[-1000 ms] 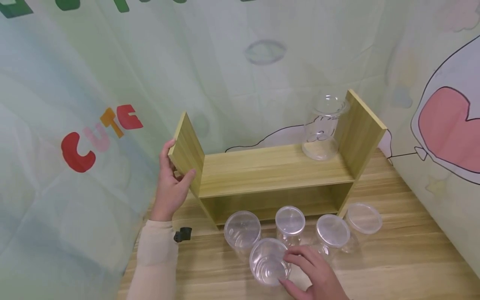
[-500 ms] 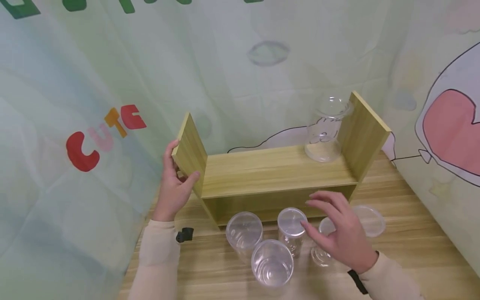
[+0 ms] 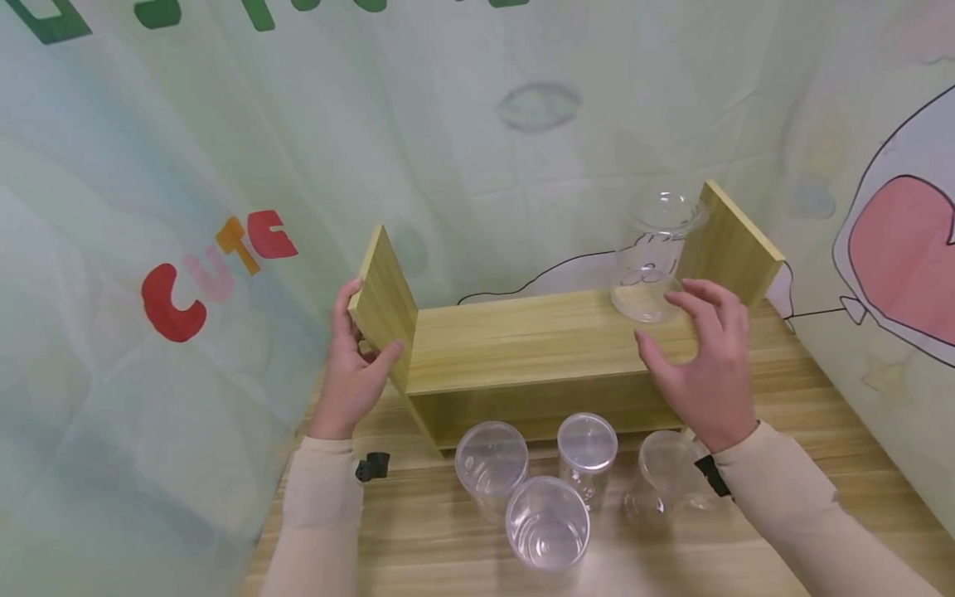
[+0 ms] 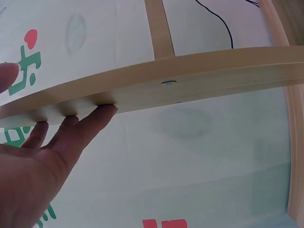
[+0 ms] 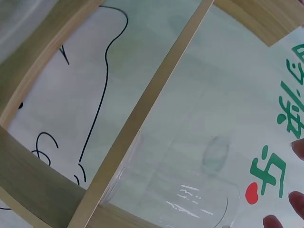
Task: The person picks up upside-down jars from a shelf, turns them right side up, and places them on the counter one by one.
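A two-tier wooden shelf (image 3: pixel 515 340) stands on the table. My left hand (image 3: pixel 349 385) grips its left side panel (image 3: pixel 384 307), thumb on the inner face and fingers (image 4: pixel 90 126) against the outer face. On the top tier, near the right end panel, stands a clear plastic jar (image 3: pixel 647 269). My right hand (image 3: pixel 709 365) is raised over the right part of the shelf with thumb and fingers apart, fingertips near the jar's base in the head view. Nothing is between them. In the right wrist view, the jar (image 5: pixel 190 202) shows faintly, apart from the fingertips at the edge.
Several lidded clear jars stand before the shelf: one at left (image 3: pixel 491 464), one nearest me (image 3: pixel 548 522), a narrower one (image 3: pixel 588 444). Further right, jars (image 3: pixel 664 464) are partly behind my right wrist. Printed cloth (image 3: pixel 448 149) hangs behind and at both sides.
My right hand has moved from the front jar, up and right across the other jars, to the jar on the top tier. My left hand keeps its grip on the panel.
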